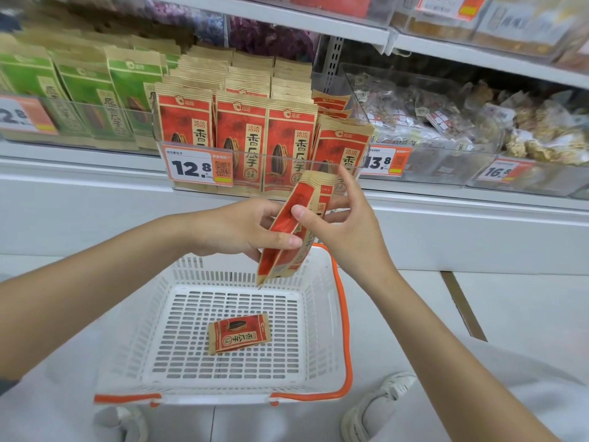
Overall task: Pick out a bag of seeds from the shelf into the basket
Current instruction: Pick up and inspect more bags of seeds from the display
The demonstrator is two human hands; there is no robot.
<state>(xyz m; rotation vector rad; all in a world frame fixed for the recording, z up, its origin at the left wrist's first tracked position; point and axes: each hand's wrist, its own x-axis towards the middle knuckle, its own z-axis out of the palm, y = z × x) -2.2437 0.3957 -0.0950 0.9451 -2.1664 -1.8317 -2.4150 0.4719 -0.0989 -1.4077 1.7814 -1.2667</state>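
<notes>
left grip: the left hand [245, 229] is pinched narrow on the lower half of the held red seed bags [291, 231], thumb across the front

right grip: the right hand [342, 221] is also closed on them, thumb on the near face, other fingers behind the upper half. Looks like two bags pressed together, though I can't say for sure

where the bags are: between the two grips, hanging upright and a bit tilted, bottom corner dipping just inside the far rim of the white basket [322, 314]

below the grips: basket sits on the floor with its orange handle [345, 330] folded down; one seed bag in the basket [239, 333] already lies flat on the bottom

behind the grips: shelf [95, 154] with the row of the same red bags on the shelf [242, 138] behind a clear lip, price tag [197, 167] clipped on it

step in hand: my read, getting a bag down into the basket

how to do it well: if only one is wanted, I'd slide the thumbs apart to peel the bags, then let one go low over the open middle, clear of the rim so it lands flat instead of catching on the edge

watch out: slick packets, a loose pinch could drop both
</notes>
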